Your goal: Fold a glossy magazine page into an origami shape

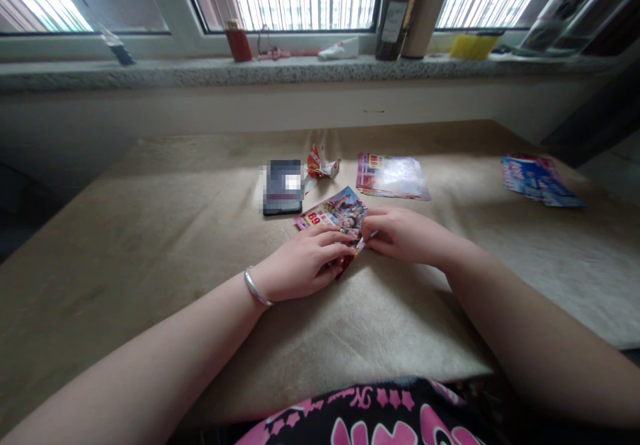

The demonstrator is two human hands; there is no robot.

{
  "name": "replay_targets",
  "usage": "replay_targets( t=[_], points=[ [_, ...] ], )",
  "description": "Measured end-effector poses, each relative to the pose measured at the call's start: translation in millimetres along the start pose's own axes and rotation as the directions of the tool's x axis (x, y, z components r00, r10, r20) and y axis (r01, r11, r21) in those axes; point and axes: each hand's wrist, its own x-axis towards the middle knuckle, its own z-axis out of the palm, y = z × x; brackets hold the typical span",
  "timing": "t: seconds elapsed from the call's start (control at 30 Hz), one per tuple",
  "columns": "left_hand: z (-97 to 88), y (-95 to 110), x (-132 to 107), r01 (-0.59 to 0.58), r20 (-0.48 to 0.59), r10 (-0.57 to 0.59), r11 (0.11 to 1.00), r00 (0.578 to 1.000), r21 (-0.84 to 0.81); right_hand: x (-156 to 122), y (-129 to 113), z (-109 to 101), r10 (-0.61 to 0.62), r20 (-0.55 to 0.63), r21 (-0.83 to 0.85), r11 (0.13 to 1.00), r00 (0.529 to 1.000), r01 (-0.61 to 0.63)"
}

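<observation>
A colourful printed flyer (330, 213) lies at an angle on the table in front of me, with the number 89 on its left part. My left hand (306, 261), a silver bangle on its wrist, rests on the flyer's lower part with the fingers stretched out. At the flyer's right edge, my right hand (397, 233) pinches the paper, where a whitish folded strip shows. The left fingers cover the lower part of the sheet, so the fold there is partly hidden. Just behind lies a red and white folded paper piece (323, 165), shaped like a crane.
A dark phone-like device (283, 191), partly pixelated, lies left of the paper crane. A stack of similar flyers (393, 178) sits behind my right hand. Several blue leaflets (541, 182) lie far right. Jars and small items stand on the stone windowsill (185, 75).
</observation>
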Motion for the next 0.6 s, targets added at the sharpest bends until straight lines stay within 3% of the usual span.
replay_targets(
  t=[0.4,0.6],
  points=[
    [-0.3,1,0,0.020,0.039,-0.022,0.999,0.999,0.050,1,3,6,0.057,-0.016,0.027,0.998,0.998,-0.057],
    [-2.4,2,0,0.027,0.059,-0.029,0.999,0.998,0.029,4,2,12,0.063,-0.087,0.016,0.998,0.994,-0.061]
  ],
)
